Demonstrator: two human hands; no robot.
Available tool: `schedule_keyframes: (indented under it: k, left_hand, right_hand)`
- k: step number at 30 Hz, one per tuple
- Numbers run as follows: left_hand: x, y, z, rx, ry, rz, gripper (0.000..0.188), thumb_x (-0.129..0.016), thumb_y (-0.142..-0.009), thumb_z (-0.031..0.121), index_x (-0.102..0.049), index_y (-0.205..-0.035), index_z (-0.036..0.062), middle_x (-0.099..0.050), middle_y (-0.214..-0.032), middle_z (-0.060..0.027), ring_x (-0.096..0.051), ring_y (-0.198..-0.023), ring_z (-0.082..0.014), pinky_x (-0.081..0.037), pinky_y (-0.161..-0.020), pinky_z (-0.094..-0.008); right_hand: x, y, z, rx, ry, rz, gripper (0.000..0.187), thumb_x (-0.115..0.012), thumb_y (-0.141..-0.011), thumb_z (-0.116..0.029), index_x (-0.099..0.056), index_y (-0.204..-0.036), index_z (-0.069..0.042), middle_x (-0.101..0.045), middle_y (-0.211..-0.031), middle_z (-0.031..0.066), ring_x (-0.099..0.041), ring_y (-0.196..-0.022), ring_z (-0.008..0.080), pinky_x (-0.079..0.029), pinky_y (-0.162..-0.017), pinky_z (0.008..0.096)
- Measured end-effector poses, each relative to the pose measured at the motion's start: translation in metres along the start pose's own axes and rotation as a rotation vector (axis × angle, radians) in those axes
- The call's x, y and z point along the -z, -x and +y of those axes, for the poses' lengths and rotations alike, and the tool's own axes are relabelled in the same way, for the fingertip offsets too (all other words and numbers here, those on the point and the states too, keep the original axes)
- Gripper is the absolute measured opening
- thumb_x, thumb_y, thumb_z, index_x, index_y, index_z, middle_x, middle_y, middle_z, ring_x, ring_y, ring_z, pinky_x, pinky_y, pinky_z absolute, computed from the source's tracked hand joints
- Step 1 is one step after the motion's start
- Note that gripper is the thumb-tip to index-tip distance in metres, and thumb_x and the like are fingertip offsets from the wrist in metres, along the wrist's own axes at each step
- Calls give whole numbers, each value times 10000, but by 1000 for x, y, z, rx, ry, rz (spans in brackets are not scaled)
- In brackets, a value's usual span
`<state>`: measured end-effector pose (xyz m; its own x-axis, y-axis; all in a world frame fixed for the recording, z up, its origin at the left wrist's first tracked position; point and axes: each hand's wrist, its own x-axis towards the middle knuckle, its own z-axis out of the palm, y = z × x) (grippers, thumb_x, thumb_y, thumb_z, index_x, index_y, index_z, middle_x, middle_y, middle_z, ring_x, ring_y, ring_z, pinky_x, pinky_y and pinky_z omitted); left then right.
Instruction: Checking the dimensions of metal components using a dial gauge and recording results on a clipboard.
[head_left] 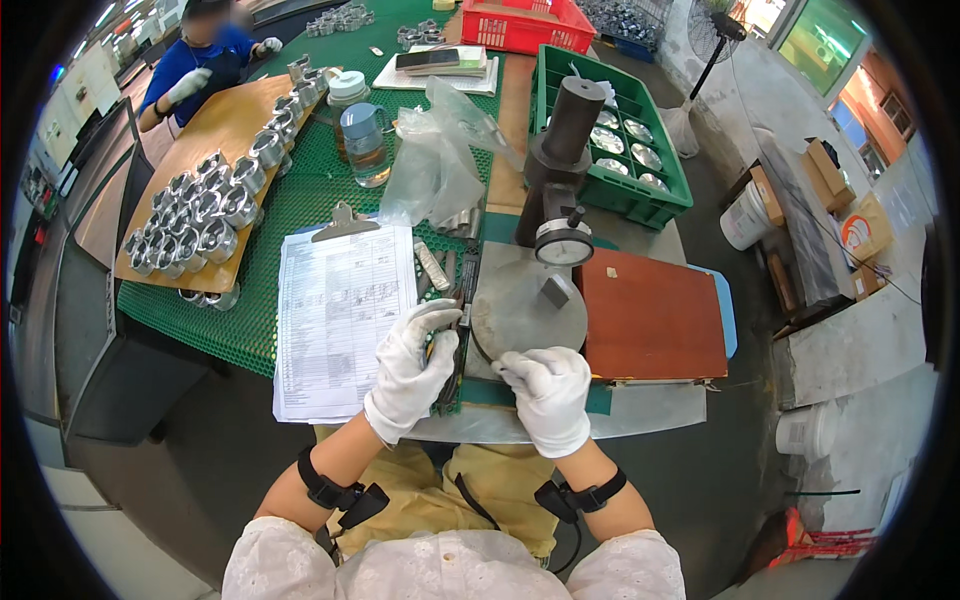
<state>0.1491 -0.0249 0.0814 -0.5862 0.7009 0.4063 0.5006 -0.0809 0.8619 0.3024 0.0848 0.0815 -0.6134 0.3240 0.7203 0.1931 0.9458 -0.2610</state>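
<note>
My left hand [408,368], in a white glove, is closed around a long dark caliper [464,300] that lies along the table's front between a clipboard and a round metal plate. My right hand [548,396], also gloved, rests with curled fingers at the near rim of the round grey plate [520,318]. Nothing shows between its fingers. On the plate sits a small grey metal block [555,291]. Just behind it are a dial gauge [563,244] and its black column [562,140].
A clipboard with a printed sheet [335,315] lies left of my hands and a brown board [655,315] lies to the right. Behind stand a green crate of metal parts [672,190], a clear plastic bag [435,165], a jar [365,145], a wooden tray of several metal parts [220,125] and a red basket [520,35]. Another person in blue [195,65] works at the far left.
</note>
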Motion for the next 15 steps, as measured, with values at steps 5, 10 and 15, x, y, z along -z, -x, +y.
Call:
schedule_keyframes:
  k: [5,10,15]
  left_hand:
    - [-21,-30,6,-169,-150,-43,247,-601,-770,6,-617,-1017,19,-650,-966,-136,-619,-923,-293,-476,-842,-352]
    - [-62,-52,13,-298,-269,-135,319,-599,-762,85,-584,-1075,26,-632,-980,-151,-592,-947,-327,-463,-849,-399]
    - [-89,-57,5,-212,-277,-139,376,-616,-743,125,-577,-1103,23,-617,-994,-173,-575,-978,-329,-451,-864,-408]
  right_hand:
    - [22,-35,26,-139,99,233,250,-775,-618,-56,-611,-796,-116,-575,-719,38,-544,-655,262,-437,-581,372]
    - [18,-55,46,-136,276,207,173,-765,-667,-141,-613,-743,-107,-589,-715,52,-556,-645,269,-450,-545,381]
    - [4,-51,44,-190,383,95,132,-719,-731,-212,-628,-745,-118,-592,-718,53,-582,-648,263,-469,-525,376]
